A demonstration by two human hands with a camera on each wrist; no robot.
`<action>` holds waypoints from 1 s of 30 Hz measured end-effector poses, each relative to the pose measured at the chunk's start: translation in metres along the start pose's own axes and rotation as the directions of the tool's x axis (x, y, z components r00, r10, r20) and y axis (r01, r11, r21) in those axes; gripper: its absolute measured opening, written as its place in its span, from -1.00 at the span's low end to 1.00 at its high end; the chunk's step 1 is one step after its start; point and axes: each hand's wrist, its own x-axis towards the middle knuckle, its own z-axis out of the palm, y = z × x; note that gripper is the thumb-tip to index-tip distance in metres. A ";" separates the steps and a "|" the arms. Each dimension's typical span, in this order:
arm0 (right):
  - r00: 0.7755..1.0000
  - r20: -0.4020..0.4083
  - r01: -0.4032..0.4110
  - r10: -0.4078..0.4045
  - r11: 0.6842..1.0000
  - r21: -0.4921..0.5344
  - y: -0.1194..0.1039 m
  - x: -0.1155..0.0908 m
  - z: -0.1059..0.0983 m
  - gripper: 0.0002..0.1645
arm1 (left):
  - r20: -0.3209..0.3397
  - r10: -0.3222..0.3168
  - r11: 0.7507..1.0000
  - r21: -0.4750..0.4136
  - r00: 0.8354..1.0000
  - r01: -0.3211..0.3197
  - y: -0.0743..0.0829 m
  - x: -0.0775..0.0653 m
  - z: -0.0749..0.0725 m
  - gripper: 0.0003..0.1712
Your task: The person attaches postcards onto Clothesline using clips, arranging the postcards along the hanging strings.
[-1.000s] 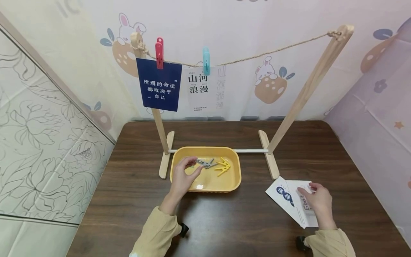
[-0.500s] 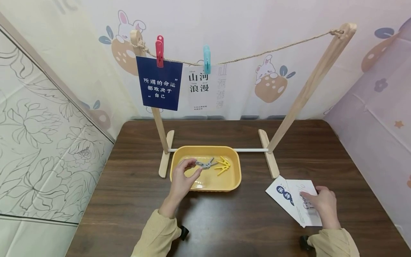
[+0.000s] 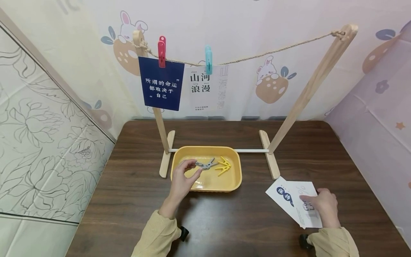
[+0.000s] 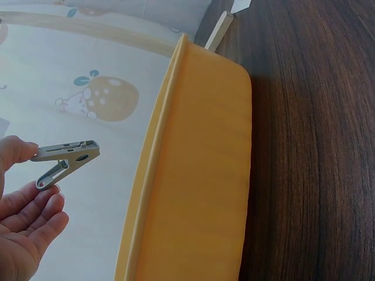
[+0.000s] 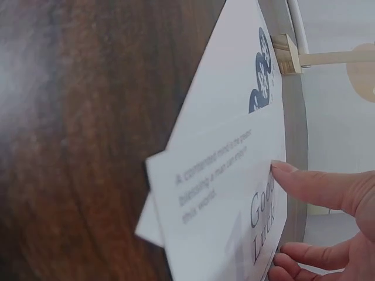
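In the head view, the left hand (image 3: 182, 178) pinches a grey clothespin (image 3: 205, 166) over a yellow plastic basin (image 3: 205, 147), in which yellow clothespins (image 3: 223, 166) lie. To the right on the dark wood-grain table (image 3: 224, 228), the right hand (image 3: 325, 207) holds a white "Good Luck" card (image 3: 308, 215), which overlaps another white card (image 3: 282, 196) bearing blue circles. Behind, on a rope (image 3: 269, 53) tied between two wooden posts, a red clothespin (image 3: 162, 51) holds a navy card (image 3: 162, 84) and a light blue clothespin (image 3: 209, 60) a white printed card (image 3: 200, 87).

In the left wrist view, the thumb is on one arm of the grey clothespin and the fingers on the other, beside the basin's rim.

In the right wrist view, the thumb presses the face of the "Good Luck" card, with the fingers at its edge; its small print is blurred.
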 end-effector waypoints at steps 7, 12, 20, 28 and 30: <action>0.996 0.054 -0.071 0.071 0.997 -0.001 -0.043 -0.038 -0.029 -0.10 | -0.007 0.032 0.999 0.026 0.999 -0.032 -0.019 -0.002 0.004 -0.71; 0.991 0.068 -0.111 0.113 0.993 -0.036 -0.049 -0.039 -0.032 -0.17 | 0.000 0.032 0.999 0.014 0.999 -0.032 -0.018 -0.003 0.004 -0.70; 0.982 0.143 -0.114 0.123 0.991 -0.068 -0.045 -0.033 -0.035 -0.05 | 0.007 0.024 1.000 0.020 1.000 -0.024 -0.019 -0.006 0.006 -0.70; 0.981 0.131 -0.146 0.143 0.989 0.019 -0.039 -0.034 -0.035 -0.03 | 0.017 0.009 1.000 0.000 1.000 -0.009 -0.017 -0.007 0.006 -0.69; 0.982 0.134 -0.135 0.129 0.990 0.038 -0.037 -0.033 -0.035 -0.04 | 0.019 0.006 1.000 -0.005 1.000 -0.006 -0.016 -0.007 0.007 -0.68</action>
